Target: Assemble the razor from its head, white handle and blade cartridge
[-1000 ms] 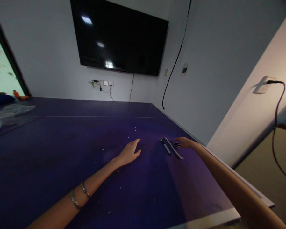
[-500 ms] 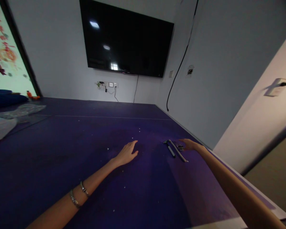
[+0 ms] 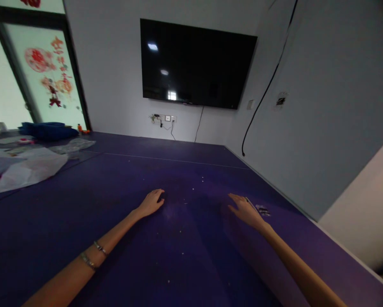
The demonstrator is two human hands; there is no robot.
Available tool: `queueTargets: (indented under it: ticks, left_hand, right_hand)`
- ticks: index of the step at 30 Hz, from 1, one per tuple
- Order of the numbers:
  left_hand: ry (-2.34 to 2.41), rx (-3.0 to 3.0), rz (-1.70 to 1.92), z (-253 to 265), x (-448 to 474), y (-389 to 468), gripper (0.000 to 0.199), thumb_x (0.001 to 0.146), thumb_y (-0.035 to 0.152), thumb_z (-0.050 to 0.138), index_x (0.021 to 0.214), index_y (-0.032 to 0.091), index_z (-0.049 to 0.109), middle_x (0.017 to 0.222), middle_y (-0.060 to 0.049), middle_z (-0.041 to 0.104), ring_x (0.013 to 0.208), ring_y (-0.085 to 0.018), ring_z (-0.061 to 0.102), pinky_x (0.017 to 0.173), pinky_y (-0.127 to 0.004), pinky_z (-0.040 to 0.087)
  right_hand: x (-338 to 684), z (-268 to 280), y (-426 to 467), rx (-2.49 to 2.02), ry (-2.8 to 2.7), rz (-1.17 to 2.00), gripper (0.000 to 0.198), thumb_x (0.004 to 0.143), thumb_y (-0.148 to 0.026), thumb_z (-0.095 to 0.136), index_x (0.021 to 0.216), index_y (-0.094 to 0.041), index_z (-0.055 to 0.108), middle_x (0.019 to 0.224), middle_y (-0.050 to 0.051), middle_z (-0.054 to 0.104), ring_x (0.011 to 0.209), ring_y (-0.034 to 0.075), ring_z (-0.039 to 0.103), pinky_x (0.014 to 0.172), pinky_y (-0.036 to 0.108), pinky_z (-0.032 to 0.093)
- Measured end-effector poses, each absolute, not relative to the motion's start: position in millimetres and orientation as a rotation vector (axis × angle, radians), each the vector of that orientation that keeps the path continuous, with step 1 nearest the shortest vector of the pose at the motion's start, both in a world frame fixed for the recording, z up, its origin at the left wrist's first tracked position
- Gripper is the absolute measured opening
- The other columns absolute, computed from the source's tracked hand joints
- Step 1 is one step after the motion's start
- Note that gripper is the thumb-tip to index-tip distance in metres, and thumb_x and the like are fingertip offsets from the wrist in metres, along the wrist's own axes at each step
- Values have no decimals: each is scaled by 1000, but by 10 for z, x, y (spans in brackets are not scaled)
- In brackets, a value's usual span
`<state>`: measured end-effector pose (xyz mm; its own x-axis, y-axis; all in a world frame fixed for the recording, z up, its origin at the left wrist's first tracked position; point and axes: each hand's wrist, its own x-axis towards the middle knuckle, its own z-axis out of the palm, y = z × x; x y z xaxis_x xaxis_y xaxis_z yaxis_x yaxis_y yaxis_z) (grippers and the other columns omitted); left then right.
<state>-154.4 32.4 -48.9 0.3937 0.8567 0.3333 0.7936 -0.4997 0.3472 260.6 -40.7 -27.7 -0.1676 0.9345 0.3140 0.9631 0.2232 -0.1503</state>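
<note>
My left hand is held over the purple tabletop, its thumb apart from the curved fingers and nothing in its grasp. Two bracelets circle that forearm. To the right, my right hand is held palm down with thumb and fingers spread. A thin light strip shows past its far edge, mostly hidden by the hand. Just right of the wrist lies a small clear packet with dark contents. The craft-knife-like tool seen earlier is out of sight. Small white scraps dot the surface between the hands.
Clear and white plastic sheets lie at the left, with a bundle of blue cloth behind. A television hangs on the far wall. A black cable dangles along the right wall.
My view has turned left. My right hand has moved left from beside the packet to over the strip and dark tool. My left hand has stayed open and is farther from the right.
</note>
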Motion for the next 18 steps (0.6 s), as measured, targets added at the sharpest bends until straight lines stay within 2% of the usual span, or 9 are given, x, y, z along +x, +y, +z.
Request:
queueTargets:
  ticks: [8, 13, 18]
  left_hand:
    - [1658, 2454, 671, -617, -1890, 350, 43, 87, 35, 34, 124, 17, 43, 133, -13, 45, 128, -25, 34, 103, -45, 27]
    - [1677, 2443, 605, -622, -1848, 305, 46, 88, 37, 31, 128, 17, 40, 139, -13, 37, 131, -28, 27, 104, -51, 21]
    - [1681, 2453, 589, -652, -1863, 282, 46, 88, 37, 32, 128, 18, 41, 139, -14, 37, 132, -28, 26, 104, -53, 20]
  right_hand:
    - [2214, -658, -552, -1761, -2137, -25, 46, 84, -38, 41, 124, -18, 51, 135, 9, 45, 125, 28, 37, 100, 45, 33]
    - [2173, -745, -617, -1808, -2087, -12, 44, 86, -40, 36, 122, -20, 53, 133, 8, 47, 125, 26, 38, 101, 45, 30]
    - [2169, -749, -638, -1822, -2078, -22, 46, 87, -41, 34, 122, -17, 53, 133, 8, 47, 125, 26, 37, 102, 43, 29]
